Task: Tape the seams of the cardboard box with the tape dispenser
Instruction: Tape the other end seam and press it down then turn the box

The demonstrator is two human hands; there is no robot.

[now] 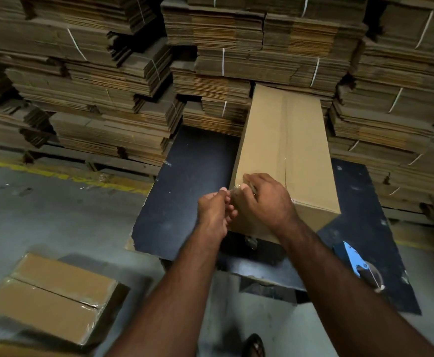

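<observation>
Cardboard box (pixel 285 150), long and smooth brown, lies on our dark surface (pixel 185 176), pointing away. Our left hand (pixel 214 215) pinches clear tape; right hand (pixel 267 199) presses curled on its near corner. Blue tape dispenser (pixel 352 258) sits right.

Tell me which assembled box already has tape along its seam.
The box on the floor at lower left: shiny clear tape runs along its centre seam. The box on the black table, under both hands, shows a bare, slightly open seam.

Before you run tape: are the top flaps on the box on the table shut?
Shut. The cardboard box shows both top flaps lying flat, meeting along the centre seam; no tape visible there.
</observation>
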